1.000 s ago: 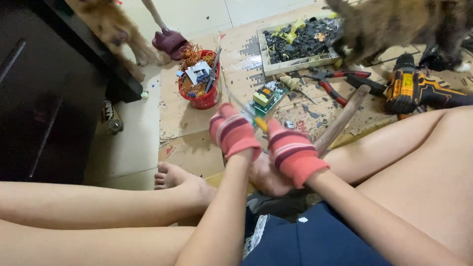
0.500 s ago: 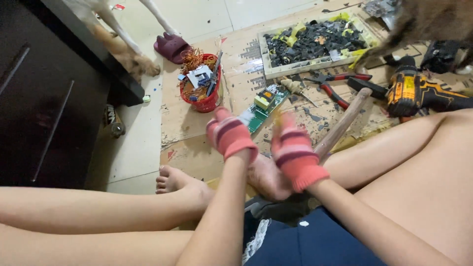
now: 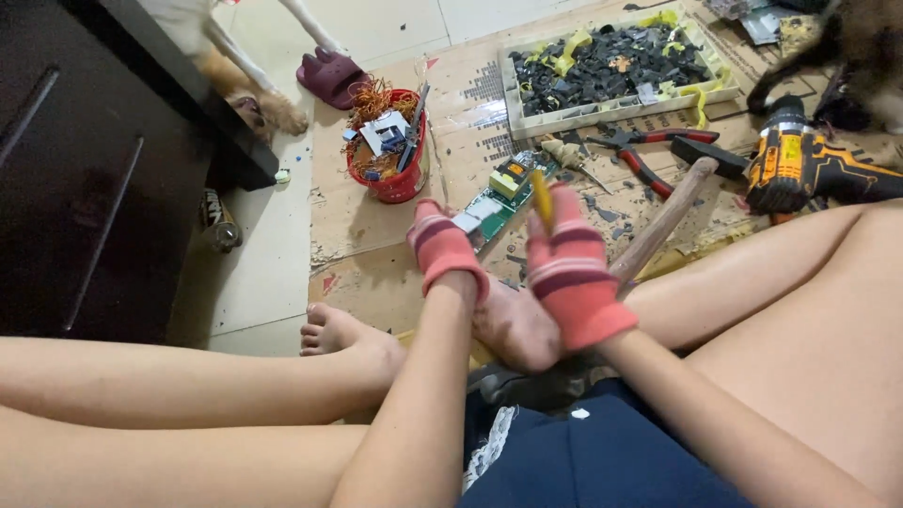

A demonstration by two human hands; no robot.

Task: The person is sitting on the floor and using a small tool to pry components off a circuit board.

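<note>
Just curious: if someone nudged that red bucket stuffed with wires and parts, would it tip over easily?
Probably not easily: the red bucket looks squat and sits flat on cardboard. It seems fairly heavy, being packed full. The copper wire heaped above the rim might spill.

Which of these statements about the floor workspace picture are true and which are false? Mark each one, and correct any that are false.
1. Both hands wear pink striped gloves: the left hand and the right hand. True.
2. The right hand holds a yellow-handled tool. True.
3. The red bucket is empty. False: it holds copper wire and small parts.
4. The hammer hangs on a wall. False: it lies on the cardboard.
5. The green circuit board lies just beyond the gloved hands. True.
6. The tray holds fruit. False: dark scrap pieces fill it.
</note>
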